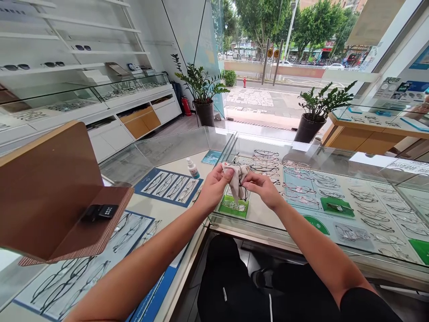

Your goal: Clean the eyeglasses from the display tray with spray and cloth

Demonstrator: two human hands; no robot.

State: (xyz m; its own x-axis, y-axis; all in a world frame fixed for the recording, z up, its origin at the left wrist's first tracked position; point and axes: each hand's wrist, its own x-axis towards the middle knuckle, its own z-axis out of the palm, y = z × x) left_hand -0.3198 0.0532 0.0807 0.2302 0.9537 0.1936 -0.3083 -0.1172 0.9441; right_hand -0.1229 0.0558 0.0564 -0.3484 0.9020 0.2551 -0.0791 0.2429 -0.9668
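Observation:
A pale cleaning cloth (236, 179) is pinched in my left hand (216, 185), its loose end hanging down. My right hand (263, 188) grips a pair of eyeglasses (246, 193) with a thin dark frame, partly wrapped by the cloth. Both hands are held close together above the glass display case (268, 214), in front of my body. Below them, inside the case, lies a green card (233, 208) with glasses on it. A small white spray bottle (192, 168) stands on the counter left of my hands.
Rows of eyeglasses (298, 188) lie under the glass on the right. A brown folding stand (63, 192) with a black keypad device (100, 212) sits at the left. Potted plants (203, 89) flank the glass door beyond. A second display counter (134, 98) runs along the left wall.

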